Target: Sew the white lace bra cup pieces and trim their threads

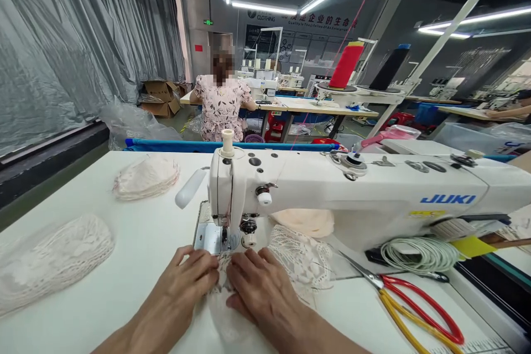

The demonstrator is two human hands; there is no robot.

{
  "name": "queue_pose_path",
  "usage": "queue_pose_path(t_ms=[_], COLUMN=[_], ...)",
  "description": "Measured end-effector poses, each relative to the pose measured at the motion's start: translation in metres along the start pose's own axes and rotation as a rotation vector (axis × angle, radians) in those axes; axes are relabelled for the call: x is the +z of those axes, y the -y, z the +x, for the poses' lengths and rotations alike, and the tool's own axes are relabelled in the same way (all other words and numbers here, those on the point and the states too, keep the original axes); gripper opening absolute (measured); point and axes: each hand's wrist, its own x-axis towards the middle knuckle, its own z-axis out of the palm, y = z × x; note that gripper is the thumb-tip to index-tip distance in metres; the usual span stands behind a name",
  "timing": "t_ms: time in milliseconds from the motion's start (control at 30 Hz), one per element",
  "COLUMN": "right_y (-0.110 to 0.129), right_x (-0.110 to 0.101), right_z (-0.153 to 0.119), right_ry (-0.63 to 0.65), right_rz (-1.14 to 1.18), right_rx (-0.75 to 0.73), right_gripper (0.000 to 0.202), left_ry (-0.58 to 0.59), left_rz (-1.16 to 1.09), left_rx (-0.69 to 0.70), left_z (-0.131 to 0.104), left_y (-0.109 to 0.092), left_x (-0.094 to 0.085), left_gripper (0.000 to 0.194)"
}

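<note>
A thin white piece of lace fabric lies in front of the presser foot of a white sewing machine. My left hand has its fingers curled together on the left edge of that lace. On the right side, my right hand presses its bent fingers onto the same piece, close to the foot. The fingertips of both hands are partly hidden. Beyond my right hand, more lace pieces rest under the machine arm, with a beige fabric piece behind them.
Stacked lace pieces and a smaller stack sit on the left of the table. Scissors with red and yellow handles lie at right, near a coil of pale cord. A person sits ahead at another table.
</note>
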Motion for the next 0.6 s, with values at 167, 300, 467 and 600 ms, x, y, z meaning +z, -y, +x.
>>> queue_pose_path(t_ms=[167,300,467,600], right_y=[-0.019,-0.034,-0.04,-0.044], right_x=[0.004,0.008,0.01,0.013], right_z=[0.003,0.006,0.011,0.013], right_ry=[0.013,-0.013,-0.065,-0.097], right_rz=[-0.055,-0.068,-0.105,-0.094], right_rx=[0.028,0.024,-0.005,0.049], right_gripper=[0.014,0.021,0.022,0.01], left_ry=[-0.043,-0.053,-0.063,-0.072], left_rz=[0.028,0.08,0.127,0.183], left_rx=[0.07,0.119,0.153,0.144], left_z=[0.002,0.011,0.012,0.009], left_y=[0.011,0.019,0.032,0.03], left_x=[0.006,0.01,0.021,0.024], left_gripper=[0.04,0.035,0.029,0.032])
